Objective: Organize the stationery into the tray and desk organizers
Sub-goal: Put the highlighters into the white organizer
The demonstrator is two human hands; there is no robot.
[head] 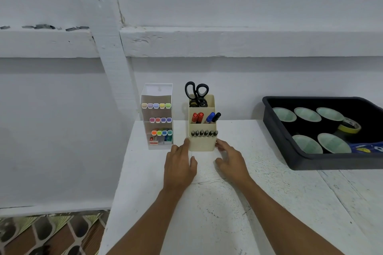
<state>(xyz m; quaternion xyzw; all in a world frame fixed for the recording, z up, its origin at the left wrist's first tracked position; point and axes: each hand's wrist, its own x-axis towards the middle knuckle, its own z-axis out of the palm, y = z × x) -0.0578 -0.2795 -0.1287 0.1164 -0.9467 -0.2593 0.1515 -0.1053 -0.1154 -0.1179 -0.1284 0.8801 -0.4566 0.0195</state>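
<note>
A cream desk organizer (202,143) is found upright on the white table (207,213), near its far edge and just right of a clear organizer (157,93). The cream unit is stepped in three compartments. In the rear one, black-handled scissors (196,91) are stood handles up; darker loops are seen below them, and whether these are a second pair cannot be told. In the middle one, two red markers (197,117), one blue marker (210,117) and one black marker (216,117) are counted. In the front one, six dark pens (204,133) are lined up. The clear organizer is stocked with thirteen highlighters (156,105) — five, four and four by row — with small boxes (160,139) at its base. At the right, a black tray (290,151) is loaded with five green-lined rolls (306,115), one yellow tape roll (350,127) and one blue packet (366,148). The left hand (179,164) is laid against the cream unit's lower left wall and the right hand (231,158) against its lower right wall — fingers extended and loosely spread, thumbs apart, nothing clasped.
</note>
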